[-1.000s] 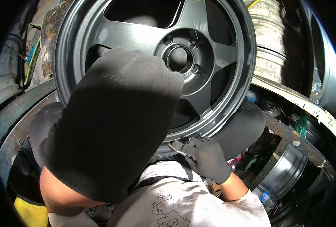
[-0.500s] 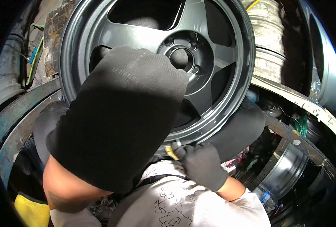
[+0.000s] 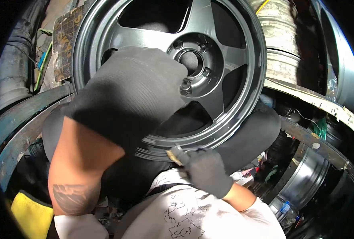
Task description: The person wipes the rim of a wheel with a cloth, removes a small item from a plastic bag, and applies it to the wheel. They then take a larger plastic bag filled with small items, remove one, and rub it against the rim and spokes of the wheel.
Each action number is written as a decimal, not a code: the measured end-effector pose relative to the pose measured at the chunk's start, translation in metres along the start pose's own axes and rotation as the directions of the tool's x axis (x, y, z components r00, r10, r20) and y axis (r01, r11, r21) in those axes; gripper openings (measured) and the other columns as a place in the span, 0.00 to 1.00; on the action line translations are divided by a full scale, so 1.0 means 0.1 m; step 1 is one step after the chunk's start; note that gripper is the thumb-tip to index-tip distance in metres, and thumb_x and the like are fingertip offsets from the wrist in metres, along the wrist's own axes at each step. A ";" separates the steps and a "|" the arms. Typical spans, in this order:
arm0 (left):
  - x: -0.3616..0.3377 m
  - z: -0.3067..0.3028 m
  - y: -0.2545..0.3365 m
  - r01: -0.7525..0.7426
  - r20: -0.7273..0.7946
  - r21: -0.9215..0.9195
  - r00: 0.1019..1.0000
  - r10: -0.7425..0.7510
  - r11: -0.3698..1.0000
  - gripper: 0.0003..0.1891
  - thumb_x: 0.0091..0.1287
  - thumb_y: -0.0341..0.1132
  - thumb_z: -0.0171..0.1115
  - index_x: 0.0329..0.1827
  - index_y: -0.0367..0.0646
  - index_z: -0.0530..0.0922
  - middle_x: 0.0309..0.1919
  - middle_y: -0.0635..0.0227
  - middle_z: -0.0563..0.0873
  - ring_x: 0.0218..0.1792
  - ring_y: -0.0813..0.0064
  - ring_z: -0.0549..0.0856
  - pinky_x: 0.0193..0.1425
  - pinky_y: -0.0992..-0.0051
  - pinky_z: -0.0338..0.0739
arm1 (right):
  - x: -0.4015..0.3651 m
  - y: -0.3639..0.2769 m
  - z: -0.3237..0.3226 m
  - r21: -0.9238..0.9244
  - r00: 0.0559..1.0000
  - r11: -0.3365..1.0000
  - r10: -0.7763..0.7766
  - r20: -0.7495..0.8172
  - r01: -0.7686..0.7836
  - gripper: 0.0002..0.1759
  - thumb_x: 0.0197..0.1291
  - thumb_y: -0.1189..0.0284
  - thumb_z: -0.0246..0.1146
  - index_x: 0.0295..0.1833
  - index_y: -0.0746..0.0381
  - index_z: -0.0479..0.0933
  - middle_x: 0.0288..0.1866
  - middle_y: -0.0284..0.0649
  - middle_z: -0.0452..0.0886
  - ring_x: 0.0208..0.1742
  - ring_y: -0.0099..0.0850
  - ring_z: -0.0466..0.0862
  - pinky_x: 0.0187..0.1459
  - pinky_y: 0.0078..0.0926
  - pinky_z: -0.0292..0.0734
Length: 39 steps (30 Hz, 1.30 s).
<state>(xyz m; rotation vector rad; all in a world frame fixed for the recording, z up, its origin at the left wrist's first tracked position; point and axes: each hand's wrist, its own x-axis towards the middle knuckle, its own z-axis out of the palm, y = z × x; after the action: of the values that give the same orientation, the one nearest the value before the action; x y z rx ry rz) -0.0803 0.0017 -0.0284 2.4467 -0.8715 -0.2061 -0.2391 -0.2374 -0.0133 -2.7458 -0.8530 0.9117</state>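
A dark grey five-spoke car wheel rim (image 3: 236,55) rests tilted across my lap, its hub and bolt holes facing up. My left hand (image 3: 145,75), in a dark knit glove, lies over a spoke left of the hub. Its fingers are hidden beneath the back of the glove, so their grip does not show. At the rim's near edge, my gloved right hand (image 3: 207,169) is closed on a small yellowish piece (image 3: 174,158), too small to name for sure. That piece touches or nearly touches the rim's outer lip.
Curved metal rails (image 3: 33,107) run on the left, with a yellow cloth (image 3: 31,215) at lower left. Another silver wheel (image 3: 304,179) and a plastic bottle (image 3: 286,209) lie at right. Pale ribbed cylinders (image 3: 282,40) stand beyond the rim, near a light board (image 3: 308,97).
My left forearm has come further into view as the hand shifted slightly left. My right hand has moved a little left along the rim's edge with the yellowish piece.
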 end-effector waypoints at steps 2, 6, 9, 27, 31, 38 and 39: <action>0.02 -0.05 0.05 0.113 0.091 -0.036 0.990 -0.110 0.993 0.15 0.72 0.38 0.67 0.56 0.42 0.88 0.46 0.54 0.91 0.51 0.50 0.90 0.57 0.53 0.83 | -0.22 0.22 -0.09 -0.102 0.993 0.988 0.118 0.026 -0.115 0.17 0.63 0.65 0.67 0.56 0.54 0.85 0.28 0.35 0.85 0.28 0.34 0.88 0.33 0.37 0.77; 0.11 -0.13 0.02 0.210 0.145 -0.128 0.971 -0.192 0.969 0.15 0.74 0.39 0.66 0.57 0.42 0.87 0.47 0.51 0.91 0.51 0.47 0.89 0.59 0.51 0.82 | -0.23 0.18 -0.12 -0.196 0.957 0.957 0.247 0.154 -0.215 0.27 0.61 0.63 0.70 0.67 0.53 0.84 0.31 0.37 0.87 0.30 0.36 0.88 0.35 0.40 0.78; 0.07 0.06 -0.03 0.159 0.035 -0.087 0.987 -0.156 0.984 0.15 0.74 0.41 0.65 0.56 0.42 0.88 0.45 0.51 0.92 0.50 0.47 0.90 0.58 0.51 0.83 | 0.03 -0.12 -0.07 0.196 0.998 0.981 0.017 -0.055 -0.006 0.19 0.63 0.69 0.68 0.59 0.59 0.83 0.29 0.42 0.86 0.32 0.46 0.89 0.36 0.48 0.82; -1.06 1.81 1.73 0.241 -0.211 0.000 0.949 -0.236 0.970 0.11 0.69 0.38 0.62 0.43 0.42 0.88 0.47 0.58 0.88 0.53 0.58 0.86 0.62 0.56 0.77 | 0.06 0.55 -0.10 0.745 0.830 0.592 0.216 -0.515 0.308 0.13 0.81 0.73 0.58 0.60 0.71 0.81 0.53 0.44 0.86 0.51 0.28 0.85 0.56 0.29 0.80; -1.34 1.13 1.38 0.297 -0.008 -0.009 0.955 -0.297 0.955 0.12 0.66 0.41 0.67 0.42 0.42 0.88 0.47 0.57 0.87 0.52 0.57 0.86 0.62 0.55 0.77 | 0.11 0.35 -0.10 0.667 0.860 0.687 0.120 -0.495 0.288 0.12 0.82 0.69 0.62 0.56 0.68 0.82 0.43 0.35 0.86 0.41 0.22 0.82 0.45 0.24 0.78; -1.39 0.86 1.34 0.234 -0.089 -0.835 0.836 -0.542 0.498 0.27 0.76 0.56 0.68 0.60 0.38 0.83 0.43 0.60 0.90 0.54 0.63 0.88 0.62 0.62 0.80 | 0.01 0.45 -0.06 0.845 0.930 0.387 -0.142 -0.340 0.369 0.21 0.75 0.57 0.71 0.47 0.68 0.86 0.39 0.38 0.87 0.38 0.24 0.82 0.43 0.26 0.76; -1.41 0.76 1.37 0.289 0.091 -0.907 0.844 -0.528 0.305 0.25 0.77 0.54 0.69 0.59 0.39 0.84 0.42 0.62 0.90 0.51 0.68 0.88 0.59 0.65 0.81 | 0.02 0.37 -0.06 0.858 0.959 0.429 -0.091 -0.269 0.282 0.24 0.75 0.54 0.71 0.44 0.69 0.86 0.36 0.37 0.85 0.39 0.23 0.82 0.43 0.27 0.76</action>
<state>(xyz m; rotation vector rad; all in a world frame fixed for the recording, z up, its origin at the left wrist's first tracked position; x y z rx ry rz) -0.2881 -0.0318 -0.0251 1.4972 0.0967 -0.4394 -0.2166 -0.2664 -0.0198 -1.6942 -0.4069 0.7259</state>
